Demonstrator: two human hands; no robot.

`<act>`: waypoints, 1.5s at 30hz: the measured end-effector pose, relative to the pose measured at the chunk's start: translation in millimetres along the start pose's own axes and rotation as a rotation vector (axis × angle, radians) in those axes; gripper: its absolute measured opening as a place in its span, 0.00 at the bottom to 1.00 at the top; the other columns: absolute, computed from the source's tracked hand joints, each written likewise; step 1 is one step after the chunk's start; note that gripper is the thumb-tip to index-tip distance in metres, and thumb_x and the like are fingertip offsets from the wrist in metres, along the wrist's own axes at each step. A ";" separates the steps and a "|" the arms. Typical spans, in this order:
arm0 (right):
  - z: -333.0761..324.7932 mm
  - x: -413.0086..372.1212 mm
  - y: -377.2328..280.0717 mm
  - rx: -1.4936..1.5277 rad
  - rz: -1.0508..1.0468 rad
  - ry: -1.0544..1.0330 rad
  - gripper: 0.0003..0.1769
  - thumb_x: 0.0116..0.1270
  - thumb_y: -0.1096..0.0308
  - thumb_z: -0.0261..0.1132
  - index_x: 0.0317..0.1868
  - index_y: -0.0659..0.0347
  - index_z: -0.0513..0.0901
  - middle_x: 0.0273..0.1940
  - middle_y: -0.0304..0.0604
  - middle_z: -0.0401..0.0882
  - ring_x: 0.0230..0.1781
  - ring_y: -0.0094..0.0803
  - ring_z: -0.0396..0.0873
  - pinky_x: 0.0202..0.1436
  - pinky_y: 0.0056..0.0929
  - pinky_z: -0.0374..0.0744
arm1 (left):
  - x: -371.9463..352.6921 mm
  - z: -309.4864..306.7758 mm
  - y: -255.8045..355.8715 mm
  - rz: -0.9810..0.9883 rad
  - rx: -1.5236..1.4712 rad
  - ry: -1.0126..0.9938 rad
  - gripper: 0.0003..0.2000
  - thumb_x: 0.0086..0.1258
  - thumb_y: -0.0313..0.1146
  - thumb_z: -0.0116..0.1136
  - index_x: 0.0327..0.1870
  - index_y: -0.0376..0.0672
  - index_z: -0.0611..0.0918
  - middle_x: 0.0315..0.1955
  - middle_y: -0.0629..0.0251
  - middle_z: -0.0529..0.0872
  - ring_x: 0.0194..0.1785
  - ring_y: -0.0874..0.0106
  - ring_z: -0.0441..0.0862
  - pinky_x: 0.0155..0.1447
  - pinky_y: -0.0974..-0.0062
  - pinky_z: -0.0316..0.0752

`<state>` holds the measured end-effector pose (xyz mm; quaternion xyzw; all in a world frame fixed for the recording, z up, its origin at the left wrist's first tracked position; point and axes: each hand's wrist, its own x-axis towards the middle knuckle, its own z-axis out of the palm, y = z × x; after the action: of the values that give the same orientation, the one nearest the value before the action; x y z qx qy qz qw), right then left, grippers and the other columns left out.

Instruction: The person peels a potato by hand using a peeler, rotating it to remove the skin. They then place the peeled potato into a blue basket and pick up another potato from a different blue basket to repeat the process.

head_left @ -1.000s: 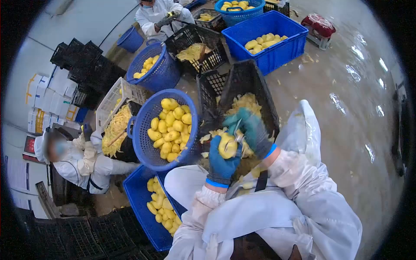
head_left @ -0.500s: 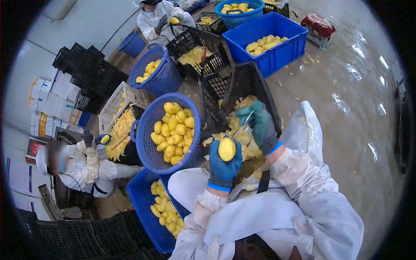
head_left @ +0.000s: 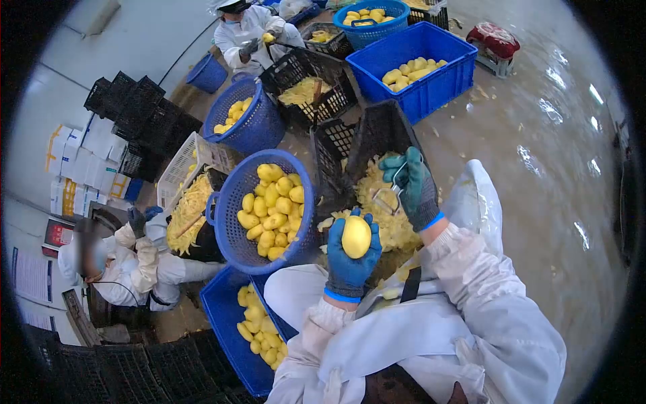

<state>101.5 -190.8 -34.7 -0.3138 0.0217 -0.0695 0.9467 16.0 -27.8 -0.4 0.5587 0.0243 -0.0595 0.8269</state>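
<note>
A peeled yellow potato (head_left: 356,237) rests in my left hand (head_left: 346,269), which wears a blue glove and cups it from beneath with the fingertips showing behind. To the right and a little higher, my right hand (head_left: 418,192), in a green and grey glove, is closed around a metal peeler (head_left: 389,199). The peeler's head points down and left, apart from the potato. Below both hands, a black crate (head_left: 392,124) holds a heap of pale peelings (head_left: 377,182). My left hand is close to a blue round basket (head_left: 232,249) full of peeled potatoes (head_left: 272,210).
A blue bin (head_left: 225,330) with potatoes stands beside my left leg. Another blue bin (head_left: 444,84) is ahead. A person (head_left: 134,262) sits on the left, and another person (head_left: 245,34) works at the far end. Black crates (head_left: 138,111) are stacked by the wall.
My right hand has lifted slightly and turned, so the peeler has come away from the potato and shows more clearly. My left hand has opened up somewhat around the potato.
</note>
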 end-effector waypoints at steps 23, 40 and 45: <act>26.5 -11.4 25.1 -0.215 0.281 -0.080 0.23 0.74 0.51 0.52 0.37 0.63 0.80 0.33 0.47 0.83 0.30 0.32 0.80 0.40 0.30 0.79 | 7.6 -45.3 -11.6 0.254 0.697 -0.150 0.21 0.64 0.26 0.60 0.58 0.36 0.72 0.44 0.56 0.81 0.43 0.63 0.82 0.48 0.70 0.78; 31.2 -31.5 33.1 -0.426 0.033 -0.027 0.18 0.74 0.55 0.55 0.37 0.62 0.80 0.33 0.44 0.82 0.30 0.30 0.79 0.39 0.31 0.79 | -7.4 -13.0 -7.4 0.017 -0.130 -0.223 0.23 0.65 0.26 0.58 0.61 0.38 0.68 0.54 0.55 0.77 0.53 0.67 0.79 0.53 0.74 0.76; 26.7 -18.5 17.2 -0.231 0.013 0.017 0.17 0.74 0.55 0.55 0.37 0.61 0.80 0.33 0.44 0.83 0.31 0.30 0.81 0.38 0.31 0.80 | -12.2 -10.4 3.8 0.023 0.281 -0.104 0.32 0.59 0.23 0.65 0.64 0.37 0.63 0.57 0.53 0.76 0.52 0.67 0.79 0.54 0.71 0.76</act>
<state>87.5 -158.7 -23.6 -0.4200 0.0396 -0.0632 0.9045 4.6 -16.0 0.4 0.6655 -0.0335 -0.0818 0.7412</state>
